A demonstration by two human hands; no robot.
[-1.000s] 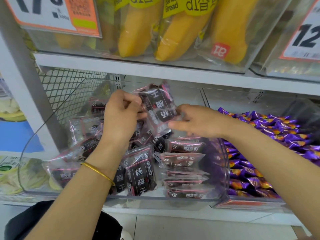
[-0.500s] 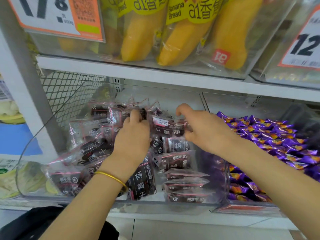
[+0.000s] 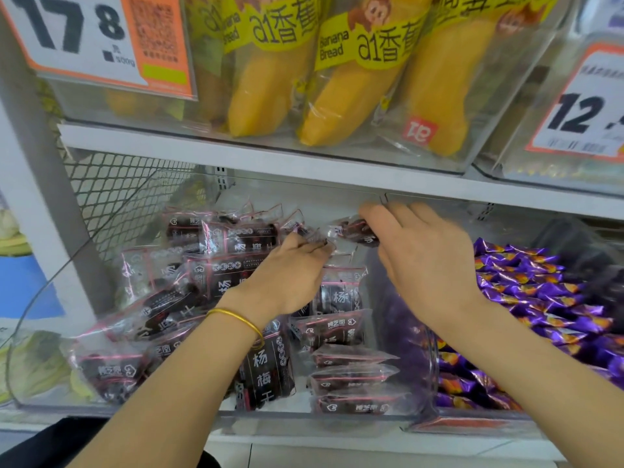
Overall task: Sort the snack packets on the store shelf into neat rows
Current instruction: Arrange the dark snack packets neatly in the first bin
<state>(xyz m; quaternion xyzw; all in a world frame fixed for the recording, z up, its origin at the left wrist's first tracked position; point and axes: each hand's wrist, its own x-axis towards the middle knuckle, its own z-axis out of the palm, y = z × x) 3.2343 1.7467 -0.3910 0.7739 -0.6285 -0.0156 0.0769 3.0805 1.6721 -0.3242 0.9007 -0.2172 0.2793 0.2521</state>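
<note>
Both hands pinch one dark packet (image 3: 354, 228) at the back of the clear bin (image 3: 337, 415).
Its left end sits in the left hand (image 3: 287, 275), its right end in the right hand (image 3: 422, 261), whose fingertips are blurred. Four packets form a front-right row (image 3: 351, 376); the loose heap (image 3: 189, 285) overlaps too much to count. The frame edge cuts off the purple sweets (image 3: 540, 298).

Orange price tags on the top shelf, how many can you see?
2. The left price tag reads 17.8, upper left; the right price tag, starting 12, sits upper right, partly cut off. More may be hidden.
</note>
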